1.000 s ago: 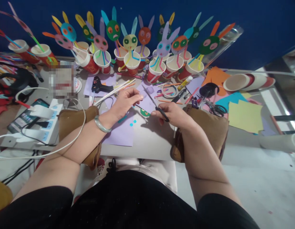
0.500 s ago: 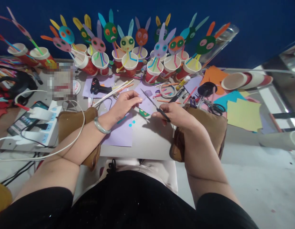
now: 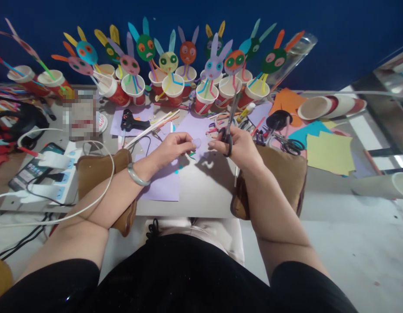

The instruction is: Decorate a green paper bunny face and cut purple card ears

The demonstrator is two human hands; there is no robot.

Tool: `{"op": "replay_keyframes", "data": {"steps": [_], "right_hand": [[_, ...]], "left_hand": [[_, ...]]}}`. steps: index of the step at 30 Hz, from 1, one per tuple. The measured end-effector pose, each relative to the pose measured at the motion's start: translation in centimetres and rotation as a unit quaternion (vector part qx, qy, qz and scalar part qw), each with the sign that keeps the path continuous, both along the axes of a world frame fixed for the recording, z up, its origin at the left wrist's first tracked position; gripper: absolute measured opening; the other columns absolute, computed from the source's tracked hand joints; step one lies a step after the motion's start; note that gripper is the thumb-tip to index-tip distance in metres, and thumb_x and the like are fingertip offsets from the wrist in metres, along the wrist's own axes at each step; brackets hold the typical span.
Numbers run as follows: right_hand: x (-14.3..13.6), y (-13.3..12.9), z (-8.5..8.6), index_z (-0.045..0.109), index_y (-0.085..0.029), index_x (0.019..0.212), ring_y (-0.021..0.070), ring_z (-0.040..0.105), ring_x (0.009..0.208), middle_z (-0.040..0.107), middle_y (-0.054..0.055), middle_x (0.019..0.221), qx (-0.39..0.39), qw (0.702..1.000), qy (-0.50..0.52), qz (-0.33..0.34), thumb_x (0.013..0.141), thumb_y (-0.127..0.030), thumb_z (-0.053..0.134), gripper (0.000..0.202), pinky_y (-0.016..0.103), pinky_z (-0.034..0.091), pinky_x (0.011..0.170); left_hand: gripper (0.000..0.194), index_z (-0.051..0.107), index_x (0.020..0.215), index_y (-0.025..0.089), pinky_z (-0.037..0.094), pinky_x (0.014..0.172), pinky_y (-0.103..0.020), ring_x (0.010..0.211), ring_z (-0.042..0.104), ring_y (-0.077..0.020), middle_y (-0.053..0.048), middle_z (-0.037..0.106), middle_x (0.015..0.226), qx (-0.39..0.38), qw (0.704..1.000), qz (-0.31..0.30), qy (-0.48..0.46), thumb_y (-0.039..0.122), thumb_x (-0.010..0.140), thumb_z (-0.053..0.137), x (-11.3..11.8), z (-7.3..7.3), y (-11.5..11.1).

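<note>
My left hand (image 3: 175, 150) is closed in a pinch, with a small round piece of light purple paper (image 3: 197, 142) at its fingertips. Just below those fingers a bit of a green paper piece (image 3: 192, 155) shows; the rest is hidden. My right hand (image 3: 242, 150) grips black-handled scissors (image 3: 233, 111), blades pointing up and away from me, apart from the paper. A purple sheet (image 3: 160, 187) lies under my left wrist, with tiny blue paper dots (image 3: 176, 171) beside its edge.
Red-and-white paper cups (image 3: 173, 90) holding rabbit-faced paper figures line the back. Left of centre lie a black glue gun (image 3: 134, 121) and a white power strip (image 3: 66, 171). Brown cushions (image 3: 279, 174) flank the work area. Coloured paper (image 3: 330, 152) and more scissors (image 3: 291, 145) lie right.
My right hand has moved slightly right and up, swinging the scissors from pointing left toward my left hand to pointing upward. The purple round piece now shows at my left fingertips.
</note>
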State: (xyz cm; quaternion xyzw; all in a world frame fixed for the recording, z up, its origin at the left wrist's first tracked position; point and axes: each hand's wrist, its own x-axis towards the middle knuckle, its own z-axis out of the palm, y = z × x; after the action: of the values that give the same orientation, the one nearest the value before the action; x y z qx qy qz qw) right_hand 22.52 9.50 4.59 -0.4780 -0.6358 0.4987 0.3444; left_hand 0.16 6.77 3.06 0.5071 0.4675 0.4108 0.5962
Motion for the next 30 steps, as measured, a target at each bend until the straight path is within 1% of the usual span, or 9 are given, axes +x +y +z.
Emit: {"op": "replay_keyframes", "data": {"steps": [2,6,9,12,16,20,23,27,30], "right_hand": [[-0.8,-0.2,-0.5,0.057,-0.023,0.083,0.0191,0.062,0.072,0.066,0.001,0.078,-0.006,0.999,0.045,0.010,0.057,-0.068,0.097,0.065,0.032,0.048,0.065],[-1.7,-0.7,-1.0,0.056,-0.023,0.084,0.0179,0.062,0.073,0.068,0.002,0.081,-0.018,0.996,0.080,0.032,0.060,-0.058,0.096,0.058,0.032,0.050,0.068],[-2.0,-0.8,-1.3,0.054,-0.023,0.085,0.0168,0.061,0.072,0.067,0.001,0.081,-0.023,0.995,0.097,0.017,0.061,-0.052,0.094,0.054,0.031,0.049,0.067],[-2.3,-0.7,-1.7,0.052,-0.023,0.085,0.0153,0.058,0.068,0.067,0.000,0.080,-0.032,0.993,0.116,-0.014,0.060,-0.052,0.094,0.056,0.031,0.047,0.065],[-2.7,-0.7,-2.1,0.050,-0.024,0.085,0.0155,0.059,0.069,0.067,0.000,0.081,-0.022,0.992,0.114,-0.042,0.061,-0.060,0.092,0.060,0.031,0.047,0.066],[-2.8,-0.9,-2.1,0.049,-0.025,0.086,0.0172,0.059,0.071,0.066,0.000,0.082,-0.011,0.994,0.096,-0.043,0.061,-0.070,0.090,0.066,0.033,0.048,0.068],[-2.7,-1.1,-1.8,0.051,-0.025,0.089,0.0183,0.059,0.075,0.063,0.001,0.082,0.017,0.996,0.072,-0.042,0.066,-0.076,0.087,0.066,0.033,0.048,0.071],[-2.5,-1.1,-1.4,0.056,-0.024,0.092,0.0212,0.060,0.085,0.065,0.004,0.090,0.049,0.998,0.004,0.041,0.069,-0.086,0.080,0.070,0.034,0.049,0.077],[-2.6,-1.2,-1.5,0.058,-0.022,0.090,0.0203,0.058,0.080,0.065,0.004,0.085,0.048,0.993,-0.045,0.101,0.070,-0.092,0.074,0.074,0.034,0.046,0.075]], "left_hand": [[0.019,0.066,0.069,0.019,0.035,0.055,-0.026,0.057,0.051,-0.0106,0.001,0.063,0.062,-0.008,1.000,-0.023,0.006,0.031,0.072,0.080,0.2,0.0,-0.2],[0.015,0.066,0.070,0.018,0.033,0.054,-0.025,0.055,0.048,-0.0096,0.002,0.061,0.060,-0.016,0.998,-0.053,0.012,0.026,0.071,0.079,0.5,0.0,-0.5],[0.017,0.065,0.070,0.018,0.036,0.056,-0.026,0.057,0.049,-0.0099,0.002,0.061,0.062,-0.008,0.999,-0.042,0.007,0.026,0.073,0.080,0.6,-0.1,-0.4],[0.022,0.063,0.070,0.019,0.040,0.060,-0.027,0.060,0.051,-0.0106,0.002,0.061,0.064,0.015,1.000,-0.010,-0.008,0.032,0.077,0.080,0.7,-0.2,-0.4],[0.033,0.065,0.072,0.019,0.041,0.060,-0.027,0.061,0.051,-0.0114,0.001,0.062,0.066,0.023,1.000,0.002,-0.019,0.046,0.080,0.082,0.9,-0.1,-0.6],[0.036,0.065,0.073,0.019,0.039,0.059,-0.027,0.061,0.048,-0.0106,0.002,0.059,0.066,0.032,0.999,-0.002,-0.015,0.046,0.074,0.089,1.0,0.1,-0.9],[0.035,0.064,0.071,0.020,0.041,0.061,-0.027,0.062,0.051,-0.0110,0.002,0.060,0.066,0.042,0.998,0.030,-0.033,0.046,0.076,0.088,0.9,0.0,-0.9],[0.033,0.064,0.074,0.020,0.049,0.070,-0.027,0.069,0.059,-0.0117,0.002,0.066,0.072,0.041,0.992,0.081,-0.082,0.044,0.077,0.086,0.8,-0.2,-0.6],[0.030,0.063,0.076,0.021,0.052,0.074,-0.027,0.075,0.065,-0.0124,0.002,0.069,0.075,0.029,0.988,0.109,-0.109,0.040,0.076,0.085,0.8,-0.4,-0.4]]}}
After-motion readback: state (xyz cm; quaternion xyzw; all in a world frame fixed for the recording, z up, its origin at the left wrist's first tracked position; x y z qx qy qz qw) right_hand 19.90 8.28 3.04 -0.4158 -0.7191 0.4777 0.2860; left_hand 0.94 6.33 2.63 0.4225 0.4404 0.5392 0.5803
